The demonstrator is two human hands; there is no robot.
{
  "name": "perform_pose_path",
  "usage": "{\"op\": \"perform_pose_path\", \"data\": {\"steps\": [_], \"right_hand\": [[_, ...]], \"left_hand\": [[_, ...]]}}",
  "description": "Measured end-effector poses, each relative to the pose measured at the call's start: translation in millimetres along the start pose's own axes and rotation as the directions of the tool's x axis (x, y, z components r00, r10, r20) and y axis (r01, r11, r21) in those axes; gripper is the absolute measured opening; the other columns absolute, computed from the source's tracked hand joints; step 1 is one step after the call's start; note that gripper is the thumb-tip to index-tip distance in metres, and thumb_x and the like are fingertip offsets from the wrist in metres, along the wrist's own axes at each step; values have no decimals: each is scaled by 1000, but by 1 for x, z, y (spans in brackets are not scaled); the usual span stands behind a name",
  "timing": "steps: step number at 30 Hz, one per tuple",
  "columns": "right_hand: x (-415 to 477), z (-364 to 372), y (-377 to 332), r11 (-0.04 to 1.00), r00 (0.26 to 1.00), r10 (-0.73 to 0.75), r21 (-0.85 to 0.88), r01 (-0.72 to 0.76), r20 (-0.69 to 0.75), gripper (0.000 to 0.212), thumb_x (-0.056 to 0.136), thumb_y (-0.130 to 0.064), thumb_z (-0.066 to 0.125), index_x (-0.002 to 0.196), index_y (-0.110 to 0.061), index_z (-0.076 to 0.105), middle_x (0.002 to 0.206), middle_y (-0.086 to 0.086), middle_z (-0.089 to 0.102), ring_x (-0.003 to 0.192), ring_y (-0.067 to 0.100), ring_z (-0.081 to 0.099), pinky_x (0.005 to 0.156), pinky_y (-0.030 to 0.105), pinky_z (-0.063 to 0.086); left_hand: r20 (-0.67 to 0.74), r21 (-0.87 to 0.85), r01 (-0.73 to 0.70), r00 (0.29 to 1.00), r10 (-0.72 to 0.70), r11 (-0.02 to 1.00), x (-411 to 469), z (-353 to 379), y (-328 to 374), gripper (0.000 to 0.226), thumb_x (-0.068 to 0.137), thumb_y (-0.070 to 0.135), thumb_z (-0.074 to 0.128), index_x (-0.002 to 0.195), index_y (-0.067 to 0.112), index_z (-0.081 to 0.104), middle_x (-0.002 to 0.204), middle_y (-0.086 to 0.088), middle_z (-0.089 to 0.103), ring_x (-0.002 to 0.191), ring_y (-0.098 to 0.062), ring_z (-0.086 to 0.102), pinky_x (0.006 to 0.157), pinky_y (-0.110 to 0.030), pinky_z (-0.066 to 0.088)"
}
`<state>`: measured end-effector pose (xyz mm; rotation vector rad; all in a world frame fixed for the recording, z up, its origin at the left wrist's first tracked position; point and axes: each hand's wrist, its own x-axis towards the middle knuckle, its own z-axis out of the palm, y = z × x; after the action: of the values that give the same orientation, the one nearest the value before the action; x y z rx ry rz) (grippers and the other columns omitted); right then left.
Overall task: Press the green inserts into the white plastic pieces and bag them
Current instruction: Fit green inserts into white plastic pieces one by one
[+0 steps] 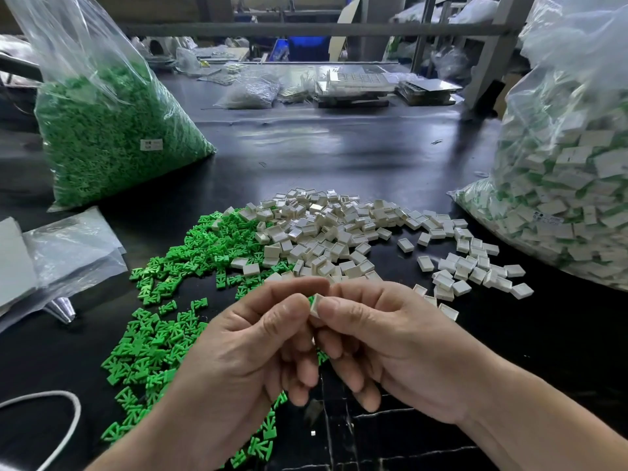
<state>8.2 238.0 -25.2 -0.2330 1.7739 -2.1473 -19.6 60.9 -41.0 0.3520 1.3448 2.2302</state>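
Head view: both grips pinched on one white piece [316,304], held up over the near middle of the tabletop [356,147].

My left grip [244,338] and right grip [401,348] meet thumb to thumb on the piece, narrow and tight, with the other fingers curled loosely under. A sliver of green shows at its left edge, so I judge an insert is being pushed home; how deep it sits is hidden. I work in the air, close to me, so both thumbs can squeeze. The loose green inserts [163,321] lie by the near left and the white pieces [339,229] in the middle, each within reach. The bag of inserts [112,137] stands toward the far left, and the bag of assembled pieces [571,205] at the right edge.
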Motion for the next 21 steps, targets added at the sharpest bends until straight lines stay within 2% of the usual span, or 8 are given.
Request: {"op": "perform_pose_path", "data": {"steps": [3,5,12,16,19,21], "right_hand": [[-1,-4,-3,999,998,40,7,-41,53,37,95,-25,58,122,-1,66,67,2,55,45,8,50,34,18,41],[-2,-5,-5,996,993,83,21,-85,79,49,93,-25,59,128,8,57,65,3,54,42,7,48,33,17,40],[-4,-8,-6,987,983,138,63,-147,123,46,91,-23,61,116,15,55,66,6,54,39,6,50,32,16,40],[-7,-10,-7,989,979,134,47,-143,152,18,92,-21,63,92,-3,63,67,8,55,38,6,51,32,16,40],[-7,-9,-6,990,981,122,48,-131,150,21,92,-23,64,94,-2,63,68,9,55,39,7,51,33,16,41],[-7,-8,-5,994,988,100,38,-105,121,30,92,-24,65,98,5,61,67,8,54,40,7,51,33,16,41]], "left_hand": [[84,-108,89,993,-80,990,-1,0,-3,54,67,30,88,113,9,69,57,-9,53,39,-18,56,36,-23,46],[147,-180,134,983,-107,975,-2,-1,-4,48,72,25,86,112,7,67,57,-10,53,39,-19,58,37,-24,49],[326,-275,252,932,-157,928,-3,-5,-3,23,94,17,65,115,8,62,66,-14,63,53,-26,69,45,-31,56],[374,-309,292,912,-167,905,-1,-7,-5,18,102,16,51,115,7,61,71,-17,66,60,-28,72,49,-33,59],[394,-333,292,907,-149,897,0,-8,-7,19,103,14,49,115,6,60,72,-17,67,62,-28,72,50,-33,59],[399,-364,280,909,-123,888,1,-7,-10,19,102,13,51,117,7,61,73,-17,67,63,-29,72,52,-34,59]]}}
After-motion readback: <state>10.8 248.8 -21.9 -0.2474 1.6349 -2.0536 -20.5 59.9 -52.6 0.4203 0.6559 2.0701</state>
